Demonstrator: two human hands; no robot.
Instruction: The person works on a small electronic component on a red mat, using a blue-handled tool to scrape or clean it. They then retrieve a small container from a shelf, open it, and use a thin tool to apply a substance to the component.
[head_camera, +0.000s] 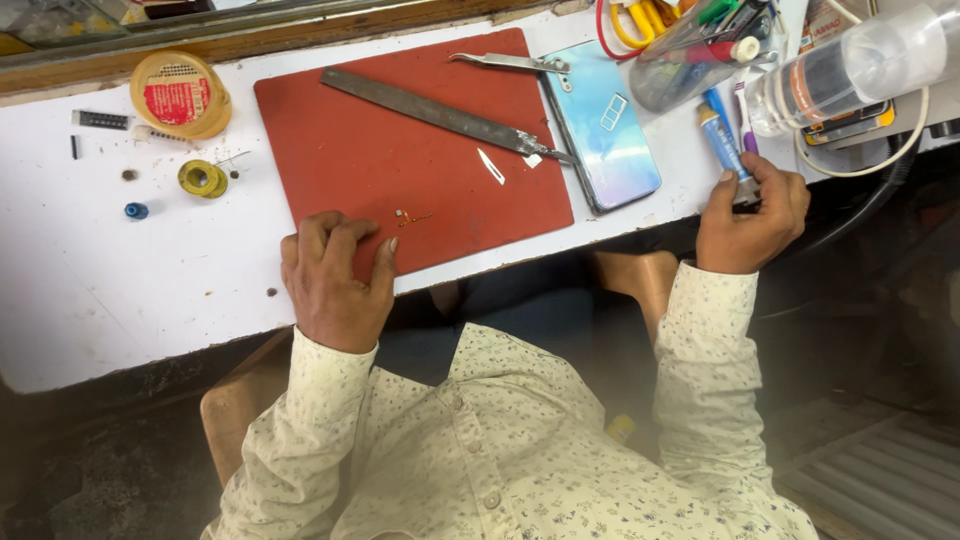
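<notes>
White bench: left hand (335, 280) flat on red mat (400, 150), right hand (750, 215) curled.

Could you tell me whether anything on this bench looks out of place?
The phone lies back-up, half on the red mat, its corner overhanging the table edge. Nothing spilled.

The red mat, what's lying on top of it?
On the red mat: a long metal file, a small white blade, tiny gold parts. The left hand covers its near corner.
</notes>
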